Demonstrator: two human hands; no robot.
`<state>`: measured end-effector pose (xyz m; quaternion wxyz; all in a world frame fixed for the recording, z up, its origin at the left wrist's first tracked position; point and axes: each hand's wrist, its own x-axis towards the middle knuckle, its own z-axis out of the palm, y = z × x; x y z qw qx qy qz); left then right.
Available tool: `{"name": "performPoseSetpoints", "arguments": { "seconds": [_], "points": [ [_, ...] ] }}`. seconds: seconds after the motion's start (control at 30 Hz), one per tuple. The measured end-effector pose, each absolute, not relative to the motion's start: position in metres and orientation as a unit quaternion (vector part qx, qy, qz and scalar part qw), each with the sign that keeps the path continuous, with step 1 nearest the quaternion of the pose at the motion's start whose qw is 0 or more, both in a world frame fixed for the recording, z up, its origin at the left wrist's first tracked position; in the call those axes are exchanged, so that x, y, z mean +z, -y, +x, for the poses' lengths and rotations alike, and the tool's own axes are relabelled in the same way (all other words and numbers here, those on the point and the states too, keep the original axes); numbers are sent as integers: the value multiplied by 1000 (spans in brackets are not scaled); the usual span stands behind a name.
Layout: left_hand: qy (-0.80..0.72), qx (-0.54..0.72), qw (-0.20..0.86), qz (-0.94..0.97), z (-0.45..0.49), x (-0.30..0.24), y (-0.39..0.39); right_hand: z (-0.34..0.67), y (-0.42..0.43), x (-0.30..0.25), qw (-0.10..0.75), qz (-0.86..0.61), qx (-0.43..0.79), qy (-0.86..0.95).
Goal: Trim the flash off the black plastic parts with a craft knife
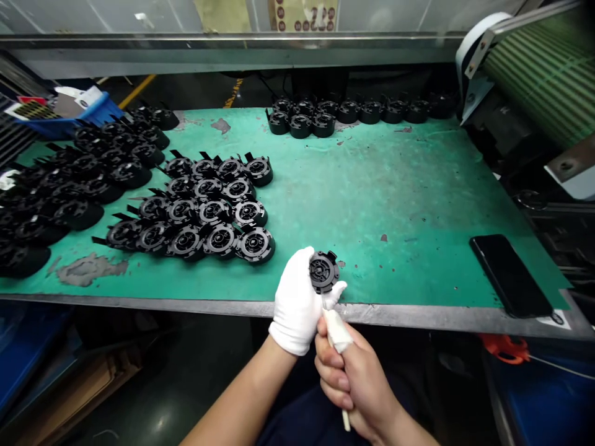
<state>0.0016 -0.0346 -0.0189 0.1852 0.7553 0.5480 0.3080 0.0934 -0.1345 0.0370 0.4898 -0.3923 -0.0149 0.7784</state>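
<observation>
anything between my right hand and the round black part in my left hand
Yes, the white-wrapped tool in your right hand; its thin tip points at the round black part in your gloved left hand.

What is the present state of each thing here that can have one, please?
Left hand: white-gloved, gripping
Round black part: held in left hand
Right hand: bare, closed
White-wrapped tool: gripped in right hand
Smartphone: lying flat, screen dark
Green mat: worn, patchy
Blue bin: loaded
</observation>
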Motion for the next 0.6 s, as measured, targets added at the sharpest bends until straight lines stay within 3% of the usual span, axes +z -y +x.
{"name": "performPoseSetpoints", "arguments": {
  "seconds": [0.13,0.3,0.4,0.6],
  "points": [
    [-532,330,195,755,0,-14,36,115,130,60,608,-395,682,102],
    [-435,304,342,775,-31,3,28,159,116,51,600,-512,588,181],
    [-454,360,388,717,-44,10,26,185,112,31,512,-589,549,300],
    [-483,366,295,739,-22,5,24,223,87,10,229,-637,314,666]
  ]
}}
